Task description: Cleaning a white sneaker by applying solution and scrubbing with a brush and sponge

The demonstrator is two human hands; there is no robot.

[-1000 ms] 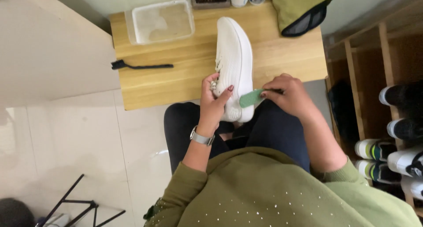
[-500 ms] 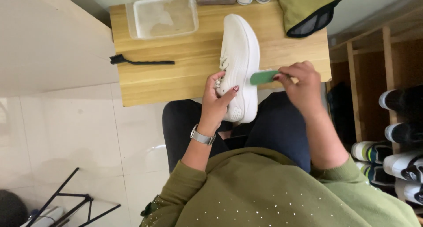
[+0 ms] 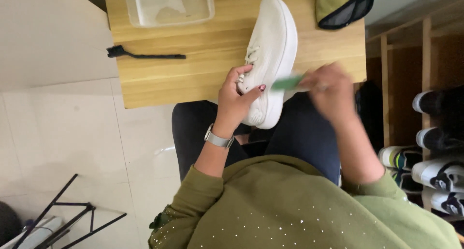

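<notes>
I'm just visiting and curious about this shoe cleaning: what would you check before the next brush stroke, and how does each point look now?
1. Left hand has a firm grip on the white sneaker: ok, fingers wrap its lace area.
2. Sneaker supported: ok, its front lies on the wooden table, heel past the edge.
3. Right hand holds the green brush: ok, though blurred.
4. Bristles touching the sneaker: cannot tell, motion blur.
5. Clear plastic tub within reach: ok, on the table; contents cannot tell.
6. Spare black brush out of the way: ok, lying apart, left of the sneaker.
</notes>
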